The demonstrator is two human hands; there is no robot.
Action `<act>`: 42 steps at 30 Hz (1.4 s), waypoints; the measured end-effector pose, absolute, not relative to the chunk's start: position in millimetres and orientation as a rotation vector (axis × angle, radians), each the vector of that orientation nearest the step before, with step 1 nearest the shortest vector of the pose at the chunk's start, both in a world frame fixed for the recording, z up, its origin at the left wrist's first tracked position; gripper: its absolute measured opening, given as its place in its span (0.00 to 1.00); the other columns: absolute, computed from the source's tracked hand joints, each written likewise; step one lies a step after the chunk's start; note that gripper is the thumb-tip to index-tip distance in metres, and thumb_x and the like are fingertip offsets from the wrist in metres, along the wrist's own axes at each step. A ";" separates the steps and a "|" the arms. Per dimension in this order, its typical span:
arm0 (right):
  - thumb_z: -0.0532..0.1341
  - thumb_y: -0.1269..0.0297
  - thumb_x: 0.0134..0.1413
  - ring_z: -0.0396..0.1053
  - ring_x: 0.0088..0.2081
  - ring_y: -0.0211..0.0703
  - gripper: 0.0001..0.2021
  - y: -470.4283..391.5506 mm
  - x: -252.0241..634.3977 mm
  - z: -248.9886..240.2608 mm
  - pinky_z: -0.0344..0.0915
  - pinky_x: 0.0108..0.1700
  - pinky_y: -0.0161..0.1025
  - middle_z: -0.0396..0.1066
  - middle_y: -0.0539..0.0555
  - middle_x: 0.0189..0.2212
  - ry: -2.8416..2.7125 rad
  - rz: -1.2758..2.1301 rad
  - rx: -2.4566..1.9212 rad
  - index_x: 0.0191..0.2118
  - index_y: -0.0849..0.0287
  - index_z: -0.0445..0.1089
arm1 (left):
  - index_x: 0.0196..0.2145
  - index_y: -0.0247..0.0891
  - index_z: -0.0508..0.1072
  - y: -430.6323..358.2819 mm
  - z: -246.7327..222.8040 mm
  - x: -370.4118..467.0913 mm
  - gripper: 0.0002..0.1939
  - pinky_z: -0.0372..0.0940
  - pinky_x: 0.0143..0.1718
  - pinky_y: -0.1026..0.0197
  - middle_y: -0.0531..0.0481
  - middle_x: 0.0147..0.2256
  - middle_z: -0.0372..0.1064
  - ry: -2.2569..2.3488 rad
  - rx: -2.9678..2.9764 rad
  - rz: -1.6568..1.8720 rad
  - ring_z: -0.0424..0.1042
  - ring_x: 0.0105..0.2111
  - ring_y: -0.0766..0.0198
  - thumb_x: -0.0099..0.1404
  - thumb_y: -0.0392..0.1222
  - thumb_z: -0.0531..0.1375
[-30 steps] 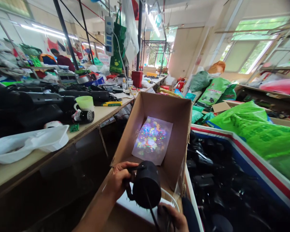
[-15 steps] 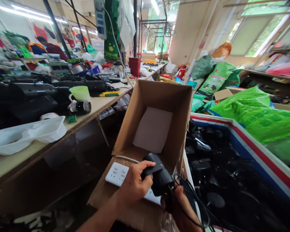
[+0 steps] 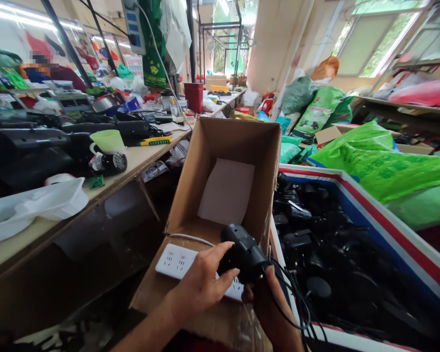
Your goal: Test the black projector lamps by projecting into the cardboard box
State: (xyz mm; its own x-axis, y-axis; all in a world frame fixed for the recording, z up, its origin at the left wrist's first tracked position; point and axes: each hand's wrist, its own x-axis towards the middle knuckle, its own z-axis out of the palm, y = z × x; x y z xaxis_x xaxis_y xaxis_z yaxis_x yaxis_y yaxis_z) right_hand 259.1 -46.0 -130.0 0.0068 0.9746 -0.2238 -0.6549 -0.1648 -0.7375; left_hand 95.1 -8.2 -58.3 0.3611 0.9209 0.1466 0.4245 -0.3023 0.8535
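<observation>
Black device: (image 3: 244, 252) held in both hands above the box flap, near the right corner of the fold between flap and open box; its rounded front end points up and left.
Left hand: (image 3: 205, 274) comes in from the near left; its grip has thumb and forefinger set on either side of a dark part on the device's left; how hard they press cannot be told.
Right hand: (image 3: 275, 308) under and behind the rear end, grip closed there, thumb along the side; the curled fingers are partly hidden.
Cables: (image 3: 301, 298) thin, black, looping from the right hand toward the bin (image 3: 388, 227) with the striped rim.
Handling: probably light and stiff, its smooth casing a little slippery, with breakable parts likely inside; the cable entry looks the spot to spare.
Best hold: around the middle of the body, the other hand steadying the rear, with the cables slack.
Cardboard box: (image 3: 190, 186) open toward the person, a paper sheet (image 3: 227, 190) lying inside.
Flap: (image 3: 150, 288) a white power strip (image 3: 170, 261) along its far edge, partly behind the left hand.
Desk: (image 3: 134, 159) to the left; a white tray (image 3: 66, 198) and a green circuit board (image 3: 96, 182) by its near edge, a pale green cup (image 3: 108, 142) farther back.
</observation>
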 end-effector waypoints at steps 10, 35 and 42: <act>0.60 0.50 0.51 0.55 0.16 0.31 0.15 -45.1 260.9 -125.9 0.55 0.19 0.32 0.65 0.48 0.20 -0.499 1.597 -0.780 0.33 0.58 0.68 | 0.44 0.36 0.73 11.0 -47.2 84.2 0.17 0.67 0.30 0.62 0.47 0.35 0.71 1.271 1.542 1.010 0.72 0.35 0.56 0.55 0.39 0.63; 0.60 0.52 0.53 0.54 0.12 0.28 0.14 -49.5 254.0 -126.9 0.52 0.16 0.30 0.67 0.48 0.18 -0.369 1.656 -0.801 0.30 0.59 0.67 | 0.47 0.34 0.71 1.7 -42.7 86.2 0.21 0.66 0.34 0.61 0.51 0.29 0.69 1.315 1.864 1.058 0.70 0.30 0.61 0.54 0.37 0.62; 0.59 0.55 0.56 0.58 0.15 0.30 0.10 -50.2 260.1 -133.8 0.57 0.18 0.31 0.68 0.47 0.20 -0.425 1.582 -0.844 0.34 0.57 0.67 | 0.48 0.36 0.71 -3.4 -40.5 86.2 0.24 0.67 0.37 0.60 0.49 0.32 0.71 1.260 1.954 1.020 0.70 0.31 0.60 0.52 0.37 0.63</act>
State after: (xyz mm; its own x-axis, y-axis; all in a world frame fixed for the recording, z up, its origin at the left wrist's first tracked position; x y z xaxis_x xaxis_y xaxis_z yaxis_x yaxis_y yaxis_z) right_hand 260.1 -50.2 -133.8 -0.0022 0.9610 -0.2765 -0.6931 -0.2008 -0.6923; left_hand 86.2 -3.4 -40.5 0.2565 0.9243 0.2825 0.4693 -0.3746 0.7996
